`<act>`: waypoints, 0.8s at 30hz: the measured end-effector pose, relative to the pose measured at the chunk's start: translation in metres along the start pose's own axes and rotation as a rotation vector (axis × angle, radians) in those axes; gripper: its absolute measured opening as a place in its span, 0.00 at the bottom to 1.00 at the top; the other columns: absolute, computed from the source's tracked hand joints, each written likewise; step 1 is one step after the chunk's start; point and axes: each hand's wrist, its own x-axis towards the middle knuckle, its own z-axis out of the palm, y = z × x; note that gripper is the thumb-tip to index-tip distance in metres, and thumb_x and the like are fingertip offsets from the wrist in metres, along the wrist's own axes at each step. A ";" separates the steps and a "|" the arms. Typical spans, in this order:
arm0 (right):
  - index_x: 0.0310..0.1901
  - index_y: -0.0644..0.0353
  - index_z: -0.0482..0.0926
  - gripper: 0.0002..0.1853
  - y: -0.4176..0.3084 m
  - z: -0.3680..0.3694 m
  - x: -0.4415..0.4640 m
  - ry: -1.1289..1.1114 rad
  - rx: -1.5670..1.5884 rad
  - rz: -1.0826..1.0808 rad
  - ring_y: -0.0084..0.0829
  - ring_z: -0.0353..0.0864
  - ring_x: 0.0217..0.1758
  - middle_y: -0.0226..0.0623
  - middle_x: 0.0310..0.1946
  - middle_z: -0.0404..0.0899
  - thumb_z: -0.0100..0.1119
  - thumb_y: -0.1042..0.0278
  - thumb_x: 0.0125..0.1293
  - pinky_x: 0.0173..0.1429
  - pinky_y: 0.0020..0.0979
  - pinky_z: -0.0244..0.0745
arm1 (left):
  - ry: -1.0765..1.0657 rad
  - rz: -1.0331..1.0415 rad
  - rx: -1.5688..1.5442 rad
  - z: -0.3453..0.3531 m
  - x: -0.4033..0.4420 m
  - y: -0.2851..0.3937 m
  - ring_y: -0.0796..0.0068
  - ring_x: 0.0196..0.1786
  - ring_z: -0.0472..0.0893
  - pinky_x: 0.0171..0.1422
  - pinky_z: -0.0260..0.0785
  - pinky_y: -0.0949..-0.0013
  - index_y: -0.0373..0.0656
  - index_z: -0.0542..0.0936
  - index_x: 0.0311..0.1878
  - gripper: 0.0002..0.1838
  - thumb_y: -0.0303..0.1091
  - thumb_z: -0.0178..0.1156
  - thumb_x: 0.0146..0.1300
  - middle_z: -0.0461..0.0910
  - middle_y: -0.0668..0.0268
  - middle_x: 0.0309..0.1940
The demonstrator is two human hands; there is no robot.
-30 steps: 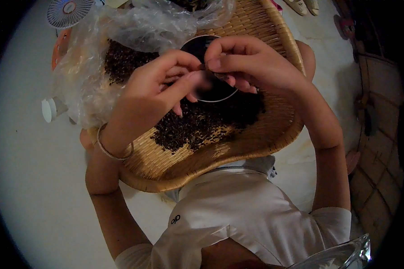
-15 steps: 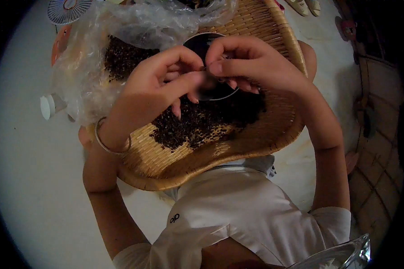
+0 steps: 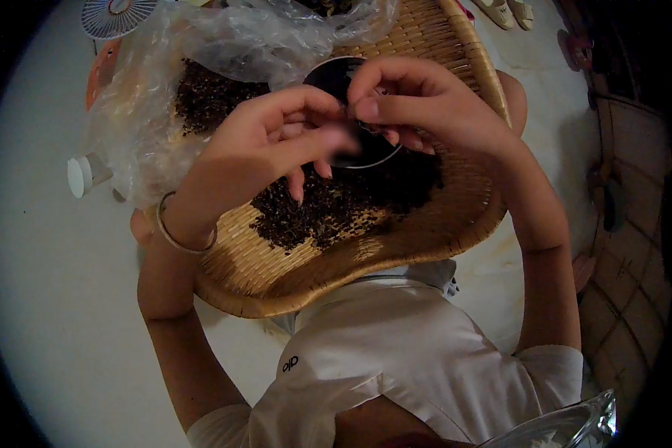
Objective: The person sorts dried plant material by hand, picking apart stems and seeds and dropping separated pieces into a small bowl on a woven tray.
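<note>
A woven basket [image 3: 254,287] lies across the lap, with dark dried bits [image 3: 313,216] spread over it. On it stands a round dark bowl [image 3: 336,71] with a pale rim. Above the bowl, my left hand [image 3: 284,134] has its thumb and index finger pinched near my right hand, its other fingers loosely curled. My right hand [image 3: 411,104] pinches too, close to the left fingertips. Whatever lies between the fingertips is too small and blurred to name. A bracelet circles the left wrist.
A clear plastic bag [image 3: 149,134] lies over the basket's left side, by a second dark heap [image 3: 213,97]. Farther left are a white-lidded container [image 3: 82,178], a small fan [image 3: 116,15] and an orange object [image 3: 101,75]. Pale shoes [image 3: 504,13] lie at the top right.
My left fingertips have shifted slightly to the right, and my right hand has moved a little to the right. Both hands stay pinched above the bowl.
</note>
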 end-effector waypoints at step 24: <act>0.37 0.57 0.75 0.07 0.003 -0.005 0.000 -0.040 -0.050 -0.029 0.09 0.61 0.13 0.24 0.19 0.70 0.54 0.63 0.61 0.14 0.13 0.53 | 0.006 0.005 0.016 0.001 0.002 0.001 0.82 0.29 0.74 0.22 0.67 0.82 0.36 0.73 0.41 0.10 0.32 0.55 0.59 0.78 0.63 0.34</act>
